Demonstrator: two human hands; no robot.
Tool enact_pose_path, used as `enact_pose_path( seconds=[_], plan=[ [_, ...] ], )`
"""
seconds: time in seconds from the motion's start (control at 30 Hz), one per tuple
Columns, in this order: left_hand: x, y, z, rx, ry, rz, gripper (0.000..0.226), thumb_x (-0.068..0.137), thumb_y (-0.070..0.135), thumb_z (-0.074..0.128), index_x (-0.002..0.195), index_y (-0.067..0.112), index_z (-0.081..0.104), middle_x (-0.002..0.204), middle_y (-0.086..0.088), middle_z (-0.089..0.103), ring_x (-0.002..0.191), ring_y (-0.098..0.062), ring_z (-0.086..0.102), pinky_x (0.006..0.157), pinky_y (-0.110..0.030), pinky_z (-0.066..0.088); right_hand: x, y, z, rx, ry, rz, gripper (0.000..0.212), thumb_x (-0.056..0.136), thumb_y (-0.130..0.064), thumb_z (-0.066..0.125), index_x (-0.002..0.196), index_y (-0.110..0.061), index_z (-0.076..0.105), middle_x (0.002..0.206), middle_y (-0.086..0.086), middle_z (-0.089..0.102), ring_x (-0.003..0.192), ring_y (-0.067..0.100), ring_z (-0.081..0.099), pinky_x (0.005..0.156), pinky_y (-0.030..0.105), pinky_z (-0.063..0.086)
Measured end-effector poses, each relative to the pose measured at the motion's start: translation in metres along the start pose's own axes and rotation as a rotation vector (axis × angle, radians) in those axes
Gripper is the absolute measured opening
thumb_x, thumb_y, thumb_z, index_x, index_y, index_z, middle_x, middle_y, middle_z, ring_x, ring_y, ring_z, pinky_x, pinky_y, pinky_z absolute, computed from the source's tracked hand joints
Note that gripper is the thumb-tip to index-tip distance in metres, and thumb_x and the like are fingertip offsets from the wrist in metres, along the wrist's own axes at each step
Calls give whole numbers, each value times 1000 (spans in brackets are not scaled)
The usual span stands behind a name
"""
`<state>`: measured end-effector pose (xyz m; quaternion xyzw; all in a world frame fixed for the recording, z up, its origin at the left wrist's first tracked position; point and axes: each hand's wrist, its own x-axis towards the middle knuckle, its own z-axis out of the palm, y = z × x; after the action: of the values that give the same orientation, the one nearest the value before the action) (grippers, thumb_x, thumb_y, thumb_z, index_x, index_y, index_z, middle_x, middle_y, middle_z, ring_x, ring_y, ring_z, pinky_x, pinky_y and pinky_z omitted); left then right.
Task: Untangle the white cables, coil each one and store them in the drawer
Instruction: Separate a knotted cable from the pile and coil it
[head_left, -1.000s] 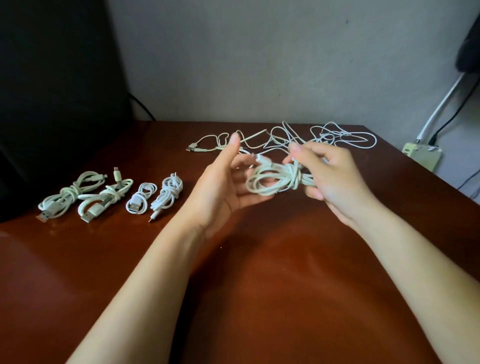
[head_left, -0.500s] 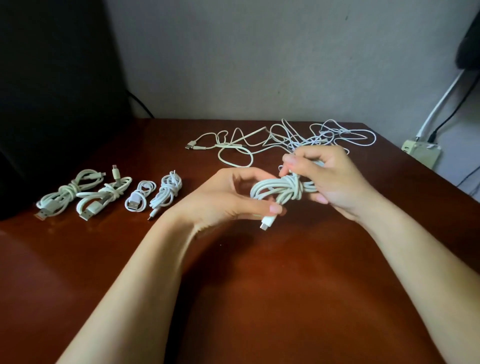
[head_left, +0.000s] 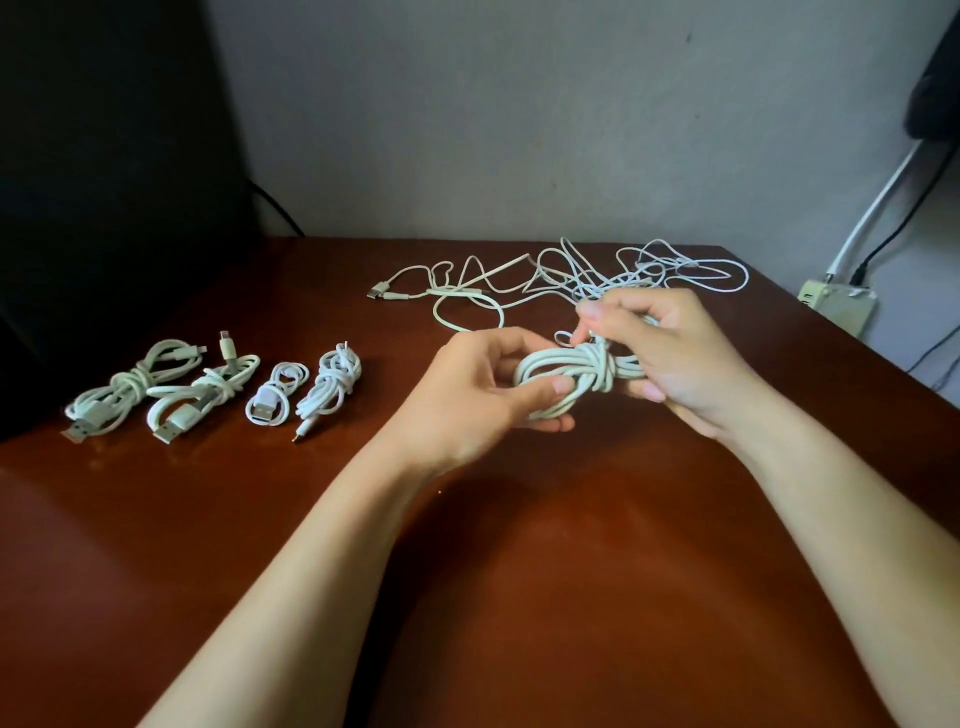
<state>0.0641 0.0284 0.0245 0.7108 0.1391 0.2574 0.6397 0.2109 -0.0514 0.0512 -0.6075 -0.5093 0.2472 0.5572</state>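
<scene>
Your left grip (head_left: 467, 395) and right grip (head_left: 675, 353) hold the coiled cable (head_left: 587, 370); a slack wrap could spring it loose.

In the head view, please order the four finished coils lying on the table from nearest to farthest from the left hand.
1. Long thin coil, right end of the row, nearest the left hand, which grips a fifth coil.
2. Small round coil, next to its left.
3. Coil with raised plug, further left.
4. Leftmost coil, at the row's far end.
</scene>
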Motion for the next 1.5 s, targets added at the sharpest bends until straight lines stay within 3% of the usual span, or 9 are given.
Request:
enact_pose_path(
  seconds=[0.33, 0.53, 0.7, 0.83, 0.9, 1.0, 1.07, 1.23, 1.5],
  plan=[
    [0, -3, -2, -29, -230, -85, 12, 100, 9, 45, 111, 4, 43, 68, -4, 55, 46, -10, 47, 45, -16, 36, 0, 2, 5, -63, -106, -34, 26, 88, -26, 56, 72, -8, 65, 59, -9, 60, 52, 2, 50, 42, 16, 37],
    [4, -7, -2, 35, -155, -52, 9, 100, 5, 41, 102, 1, 49, 61, -3, 45, 42, -5, 32, 41, -13, 28, 3, 8, 5, -107, -135, 71, 28, 92, -33, 55, 77, -15, 71, 71, -7, 66, 72, 3, 59, 70, 17, 43],
    [7, -15, 2, 20, -13, -35, 16, 100, 5, 42, 111, 1, 53, 64, -8, 43, 42, -3, 32, 40, -13, 27, 7, 11, 2, -150, 16, -74, 17, 87, -31, 62, 74, -30, 73, 94, -13, 55, 101, -2, 51, 92, 17, 38],
    [10, -18, -2, -145, 131, -10, 21, 101, 6, 41, 116, -1, 54, 65, -5, 44, 47, -7, 28, 43, -16, 21, 8, 14, 9, -297, 222, -347, 15, 88, -31, 62, 74, -35, 66, 93, -17, 58, 97, 6, 54, 91, 24, 39],
    [10, -15, -3, -256, 143, 19, 17, 101, 7, 39, 107, 4, 55, 66, -5, 43, 49, -9, 26, 46, -20, 17, 5, 13, 14, -279, 172, -435, 15, 90, -33, 54, 78, -30, 64, 84, -10, 64, 88, 8, 58, 86, 28, 44],
    [11, -14, -4, -331, 180, 58, 20, 102, 9, 39, 87, 11, 52, 67, -6, 40, 49, -9, 26, 44, -19, 19, -4, 9, 27, -154, -28, -437, 13, 92, -26, 52, 82, -25, 60, 78, 4, 67, 68, 9, 62, 67, 19, 48],
    [11, -15, -6, -326, 212, 55, 20, 102, 11, 40, 85, 11, 51, 65, -7, 38, 49, -10, 24, 43, -18, 20, -7, 9, 32, -192, -82, -479, 11, 90, -25, 53, 84, -29, 61, 73, -1, 66, 66, 7, 65, 65, 16, 48],
    [8, -9, 2, -251, 202, 89, 13, 101, 7, 43, 102, 8, 56, 59, -3, 42, 44, -7, 28, 42, -19, 20, -8, 4, 28, -38, -73, -425, 11, 88, -28, 57, 80, -29, 65, 68, -7, 66, 56, 6, 62, 56, 16, 45],
    [9, -1, -1, -438, 183, 99, 20, 103, 16, 37, 93, 9, 53, 55, 2, 46, 41, -2, 31, 41, -12, 25, -13, -8, 31, 121, -75, -427, 3, 86, -14, 61, 85, -13, 64, 74, -6, 70, 63, 6, 66, 61, 17, 49]
  ],
)
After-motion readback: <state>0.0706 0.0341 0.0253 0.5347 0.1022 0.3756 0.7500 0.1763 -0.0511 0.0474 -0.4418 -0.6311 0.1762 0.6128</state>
